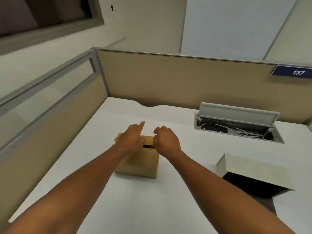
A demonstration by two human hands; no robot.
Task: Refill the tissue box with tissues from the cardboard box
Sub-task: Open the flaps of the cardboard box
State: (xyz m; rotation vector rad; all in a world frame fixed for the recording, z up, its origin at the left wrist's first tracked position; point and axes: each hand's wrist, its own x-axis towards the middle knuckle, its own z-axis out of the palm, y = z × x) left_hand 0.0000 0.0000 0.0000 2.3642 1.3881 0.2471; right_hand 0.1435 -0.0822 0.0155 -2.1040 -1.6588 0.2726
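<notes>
A small cardboard box (138, 163) stands on the white desk (177, 200), near the middle of the surface and well clear of every edge. Its top flaps are partly raised; a dark gap shows between them, and the contents cannot be made out. The tissue box (253, 169), a pale container lying on its side, sits near the right edge of the desk with its dark open end facing the near edge; nothing is discernible inside it. At the far right of the desk, a recessed cable tray (236, 129) has its grey lid tilted up, and white cables lie coiled within.

Both forearms extend from the near edge toward the cardboard box. The left hand (131, 139) rests on the left top flap, index finger pointing away, remaining fingers curled over the flap edge. The right hand (166, 141) is curled into a loose fist at the right end of the far flap, fingers bent around its edge.

A beige partition (168, 78) borders the far edge, carrying a blue plate (293, 71) marked 137.
</notes>
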